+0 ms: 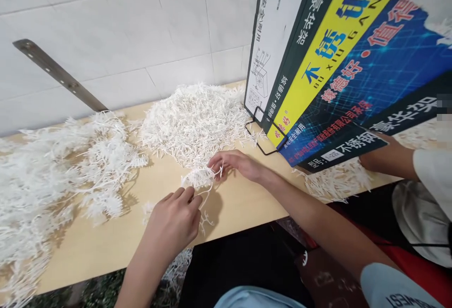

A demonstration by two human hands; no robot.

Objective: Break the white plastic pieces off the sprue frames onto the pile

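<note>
Since the head camera is the only view, everything here comes from that one. Around the middle of the frame, a feathery white sprig (pixel 198 177) sits between the person's two hands, just above the bare wood-look tabletop (pixel 92 256). The left hand (pixel 173 221), a bit below center, has its fingers curled in with the thumb against them, and it looks like it's gripping the stem end, as a thin strand runs right into it. The right hand (pixel 236 164) reaches in from the right with fingers bent over the sprig's other end. It's touching, but I can't tell if it's actually pinching, because the thumb is mostly hidden.

Right behind the hands, upper middle, there's a big heap of loose white bits (pixel 197 119). Over on the left side of the frame it's bushier white clumps (pixel 38 176), all tangled together. One small branchy scrap (pixel 206 221) lies just beside the left hand.

Upper right is a tall printed box (pixel 318 63) standing on the table, yellow, blue and dark green, with a black wire frame (pixel 263 151) at its bottom corner. Past the box, at the right edge, another person's arm (pixel 391 155) shows near more white pieces (pixel 335 183). White tiled wall (pixel 116 30) across the back, metal bracket (pixel 61 75) upper left.
</note>
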